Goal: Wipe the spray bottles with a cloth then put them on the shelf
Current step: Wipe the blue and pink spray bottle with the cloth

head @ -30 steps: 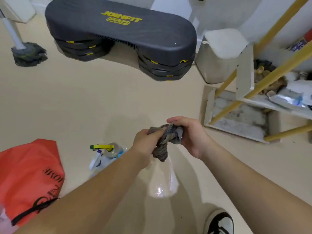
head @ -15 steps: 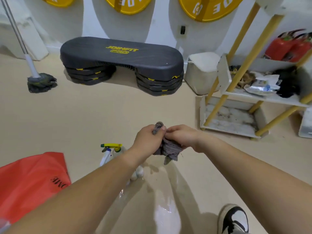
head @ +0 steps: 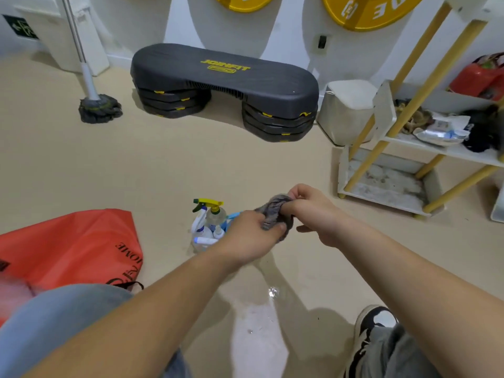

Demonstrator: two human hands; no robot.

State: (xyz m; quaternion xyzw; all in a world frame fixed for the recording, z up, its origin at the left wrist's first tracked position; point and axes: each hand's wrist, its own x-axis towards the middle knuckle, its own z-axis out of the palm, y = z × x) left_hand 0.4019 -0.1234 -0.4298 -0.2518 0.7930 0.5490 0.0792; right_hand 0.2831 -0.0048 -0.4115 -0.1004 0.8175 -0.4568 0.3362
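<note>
A bunched grey cloth is held between both hands above the beige floor. My left hand pinches its lower part and my right hand grips its upper edge. Just left of my left hand, several spray bottles stand clustered on the floor; one has a yellow and green trigger head, the others are white and clear. My left hand hides part of the cluster. The shelf, white boards on yellow poles, stands at the right.
A red bag lies on the floor at the left. A dark step platform and a mop stand by the far wall. A white bin sits beside the shelf. My shoe is at the bottom right.
The view has tilted up and shifted, showing more of the wall and shelf. Both hands keep working the cloth, which went from hanging down to bunched between the fingers.
</note>
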